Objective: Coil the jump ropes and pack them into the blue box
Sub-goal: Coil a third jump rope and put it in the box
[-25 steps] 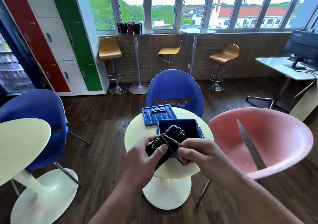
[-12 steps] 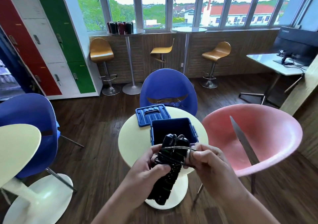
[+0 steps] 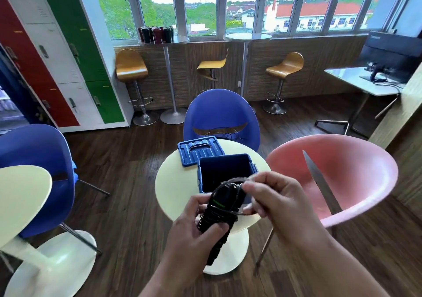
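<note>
My left hand [image 3: 196, 232] grips the black ribbed handles of a jump rope [image 3: 217, 216], held upright just in front of the blue box. My right hand [image 3: 274, 200] pinches the thin dark cord and holds a loop of it around the top of the handles. The open blue box [image 3: 225, 173] stands on the small round cream table [image 3: 173, 182], directly behind my hands; its inside looks dark. Its blue lid [image 3: 200, 150] lies flat on the table behind and to the left of it. More thin cord [image 3: 225, 133] lies on the seat of the blue chair beyond the table.
A pink chair [image 3: 342, 182] stands to the right of the table, a blue chair [image 3: 220, 114] behind it, another blue chair [image 3: 36, 166] and a cream table [image 3: 20, 194] at left. Bar stools, tall tables, lockers and a desk with a monitor line the room.
The handles have turned from lying across to upright in my left hand. My right hand has carried the cord up and over their top. The view has shifted a little.
</note>
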Tool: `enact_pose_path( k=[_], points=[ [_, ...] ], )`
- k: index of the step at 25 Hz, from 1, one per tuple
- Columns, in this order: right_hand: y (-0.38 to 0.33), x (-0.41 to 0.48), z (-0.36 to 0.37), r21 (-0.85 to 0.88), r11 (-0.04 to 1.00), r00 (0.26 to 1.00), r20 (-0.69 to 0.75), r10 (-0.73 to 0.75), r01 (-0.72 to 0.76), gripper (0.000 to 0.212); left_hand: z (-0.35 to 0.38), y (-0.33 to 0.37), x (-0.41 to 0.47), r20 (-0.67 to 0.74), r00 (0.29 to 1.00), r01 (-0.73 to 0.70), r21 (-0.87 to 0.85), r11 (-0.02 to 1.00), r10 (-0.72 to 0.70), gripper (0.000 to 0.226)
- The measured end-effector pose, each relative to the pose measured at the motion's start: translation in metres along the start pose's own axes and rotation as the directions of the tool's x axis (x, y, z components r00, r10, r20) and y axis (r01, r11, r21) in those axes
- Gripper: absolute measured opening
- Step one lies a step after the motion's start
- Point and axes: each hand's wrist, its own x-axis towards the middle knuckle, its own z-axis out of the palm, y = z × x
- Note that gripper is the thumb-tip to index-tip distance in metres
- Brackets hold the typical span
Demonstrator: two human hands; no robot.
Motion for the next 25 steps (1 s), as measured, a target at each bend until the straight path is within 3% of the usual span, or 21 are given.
enact_pose_path(
  k=[1, 3, 5, 6, 7, 10, 13, 16, 17, 19, 20, 22, 24, 25],
  points=[
    [-0.005, 0.0, -0.004, -0.294, 0.954, 0.997, 0.049, -0.054, 0.066, 0.025, -0.003, -0.001, 0.0, -0.02, 1.0, 0.006, 0.036, 0.999, -0.006, 0.042],
    [-0.016, 0.003, -0.007, -0.744, 0.623, 0.968, 0.234, -0.094, 0.24, 0.044, -0.006, -0.002, -0.001, -0.034, 0.999, 0.02, 0.149, 0.989, -0.015, 0.046],
    [-0.027, 0.004, 0.0, -0.887, 0.237, 0.918, 0.386, -0.092, 0.397, 0.036, -0.006, -0.002, -0.002, -0.047, 0.999, 0.031, 0.194, 0.981, -0.022, 0.047],
    [-0.032, 0.004, 0.005, -0.891, 0.153, 0.903, 0.418, -0.097, 0.428, 0.027, -0.006, -0.002, -0.001, -0.071, 0.997, 0.036, 0.163, 0.986, -0.025, 0.046],
    [-0.035, 0.004, 0.01, -0.885, 0.142, 0.896, 0.431, -0.111, 0.443, 0.019, -0.005, -0.002, 0.0, -0.102, 0.994, 0.042, 0.105, 0.994, -0.031, 0.044],
    [-0.036, -0.001, 0.017, -0.874, 0.221, 0.901, 0.409, -0.146, 0.433, 0.015, 0.001, 0.003, 0.003, -0.142, 0.988, 0.055, -0.08, 0.995, -0.066, 0.037],
    [-0.03, 0.004, 0.009, -0.887, 0.25, 0.922, 0.371, -0.116, 0.388, 0.028, -0.002, 0.007, 0.0, -0.134, 0.985, 0.075, -0.203, 0.976, -0.104, 0.036],
    [-0.019, 0.003, -0.004, -0.723, 0.601, 0.931, 0.35, -0.106, 0.34, 0.035, -0.017, 0.011, 0.001, -0.142, 0.986, 0.058, -0.219, 0.974, -0.09, 0.039],
    [-0.015, 0.001, -0.006, -0.649, 0.683, 0.934, 0.322, -0.153, 0.336, 0.03, -0.02, 0.014, 0.001, -0.108, 0.992, 0.046, -0.192, 0.98, -0.068, 0.04],
    [-0.011, -0.006, -0.004, -0.565, 0.747, 0.936, 0.187, -0.299, 0.351, 0.019, -0.022, 0.019, -0.002, -0.018, 0.999, 0.03, -0.178, 0.984, -0.034, 0.041],
    [-0.009, -0.008, 0.0, -0.471, 0.824, 0.947, 0.093, -0.308, 0.315, 0.015, -0.02, 0.02, -0.004, 0.017, 1.0, 0.021, -0.179, 0.984, -0.018, 0.04],
    [-0.011, -0.011, 0.013, -0.022, 0.99, 0.99, -0.012, -0.137, 0.137, 0.017, -0.015, 0.021, -0.006, 0.05, 0.999, 0.013, -0.206, 0.979, -0.003, 0.039],
    [-0.015, -0.011, 0.021, 0.389, 0.918, 0.996, 0.059, 0.062, -0.08, 0.01, -0.01, 0.022, -0.006, 0.062, 0.998, 0.022, -0.251, 0.968, -0.006, 0.037],
    [-0.017, -0.01, 0.023, 0.462, 0.878, 0.992, 0.071, 0.106, -0.127, 0.013, -0.009, 0.022, -0.006, 0.058, 0.998, 0.017, -0.265, 0.964, -0.001, 0.037]
  ],
)
